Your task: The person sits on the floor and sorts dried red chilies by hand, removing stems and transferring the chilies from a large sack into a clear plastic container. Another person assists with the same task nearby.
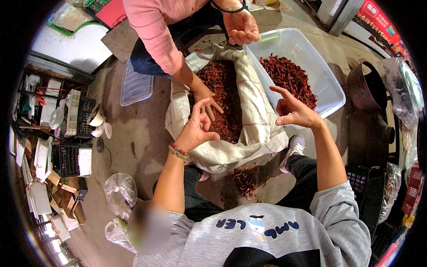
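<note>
At the frame's centre, the left hand (195, 129) hovers half curled and the right hand (294, 111) has its fingers spread, both holding nothing. Between and just beyond them lies the open sack (258, 120) of dried red chillies (224, 95). Farther, upper right, a clear plastic bin (311, 58) holds more; another person's hand (205, 99) reaches into the sack.

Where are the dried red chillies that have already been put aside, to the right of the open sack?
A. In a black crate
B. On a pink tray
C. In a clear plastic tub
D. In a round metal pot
C: to the right of the sack, a heap of dried red chillies lies in the clear plastic tub.
</note>
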{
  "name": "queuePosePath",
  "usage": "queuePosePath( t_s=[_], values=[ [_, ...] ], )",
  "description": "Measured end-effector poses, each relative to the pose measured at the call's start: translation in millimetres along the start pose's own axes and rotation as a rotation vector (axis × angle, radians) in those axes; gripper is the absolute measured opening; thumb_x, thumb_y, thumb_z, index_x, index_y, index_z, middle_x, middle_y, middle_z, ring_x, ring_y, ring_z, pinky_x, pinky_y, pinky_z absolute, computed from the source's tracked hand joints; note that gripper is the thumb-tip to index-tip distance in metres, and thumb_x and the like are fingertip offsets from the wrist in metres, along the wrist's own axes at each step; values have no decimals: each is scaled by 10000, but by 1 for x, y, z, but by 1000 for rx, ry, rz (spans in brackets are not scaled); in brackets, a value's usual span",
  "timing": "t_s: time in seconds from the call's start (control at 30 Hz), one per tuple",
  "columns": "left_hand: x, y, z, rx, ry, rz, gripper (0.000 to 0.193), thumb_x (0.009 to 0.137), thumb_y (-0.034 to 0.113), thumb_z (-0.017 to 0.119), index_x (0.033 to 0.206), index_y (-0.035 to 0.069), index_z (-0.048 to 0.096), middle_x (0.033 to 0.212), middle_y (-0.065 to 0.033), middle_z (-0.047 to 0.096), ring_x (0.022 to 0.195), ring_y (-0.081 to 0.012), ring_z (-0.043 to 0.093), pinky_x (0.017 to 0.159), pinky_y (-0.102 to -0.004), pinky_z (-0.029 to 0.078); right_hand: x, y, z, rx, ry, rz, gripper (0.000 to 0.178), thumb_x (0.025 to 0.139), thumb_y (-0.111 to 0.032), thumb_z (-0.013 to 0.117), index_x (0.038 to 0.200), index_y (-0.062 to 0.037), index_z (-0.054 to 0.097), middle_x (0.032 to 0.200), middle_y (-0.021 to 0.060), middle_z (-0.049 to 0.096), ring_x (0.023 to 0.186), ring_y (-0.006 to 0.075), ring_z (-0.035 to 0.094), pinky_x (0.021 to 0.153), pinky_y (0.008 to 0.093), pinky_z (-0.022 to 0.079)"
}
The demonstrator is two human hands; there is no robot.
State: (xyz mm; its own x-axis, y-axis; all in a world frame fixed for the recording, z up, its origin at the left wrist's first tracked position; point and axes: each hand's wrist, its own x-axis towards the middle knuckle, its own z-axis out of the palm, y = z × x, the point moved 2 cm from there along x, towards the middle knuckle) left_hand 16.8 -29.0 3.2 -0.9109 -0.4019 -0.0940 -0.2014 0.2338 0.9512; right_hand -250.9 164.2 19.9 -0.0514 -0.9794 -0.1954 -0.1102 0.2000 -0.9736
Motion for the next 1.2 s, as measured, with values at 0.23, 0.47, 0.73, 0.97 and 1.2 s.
queuePosePath(
  t_s=[0.23,0.47,0.73,0.97,1.2],
  values=[
    [-1,1,-2,21,8,-21,1111,600,500,823,1414,96,183,672,42,364,613,-63,351,576,-207,325,2,0,1,0,2,15,1019,688,-301,830,1459,-108,191,762,-7,450,726,99,437,672,239,372],
    [0,-3,-3,-13,3,-9,1119,590,527,814,1409,87,192,658,48,360,608,-61,355,571,-204,327,3,2,2,19,-6,-5,1014,695,-309,825,1459,-109,189,760,-10,444,717,97,432,668,238,373],
    [0,-2,-1,21,17,-12,1118,579,555,801,1405,88,210,659,51,358,607,-59,361,572,-202,331,2,2,2,13,3,-2,1007,687,-307,829,1453,-109,206,753,-9,450,705,97,432,667,238,378],
    [-1,0,-1,31,-18,-62,1110,582,500,822,1425,155,188,674,52,368,619,-65,374,573,-220,360,-2,3,-4,-23,14,-53,975,696,-252,830,1442,-104,220,754,-15,434,726,94,429,682,252,384],
    [2,9,-2,61,-2,-25,1135,604,626,746,1417,87,166,658,26,393,599,-81,392,571,-235,372,-1,-6,-2,-4,-3,-4,1001,706,-268,824,1451,-99,177,750,-2,478,725,109,462,692,265,400]
  ],
)
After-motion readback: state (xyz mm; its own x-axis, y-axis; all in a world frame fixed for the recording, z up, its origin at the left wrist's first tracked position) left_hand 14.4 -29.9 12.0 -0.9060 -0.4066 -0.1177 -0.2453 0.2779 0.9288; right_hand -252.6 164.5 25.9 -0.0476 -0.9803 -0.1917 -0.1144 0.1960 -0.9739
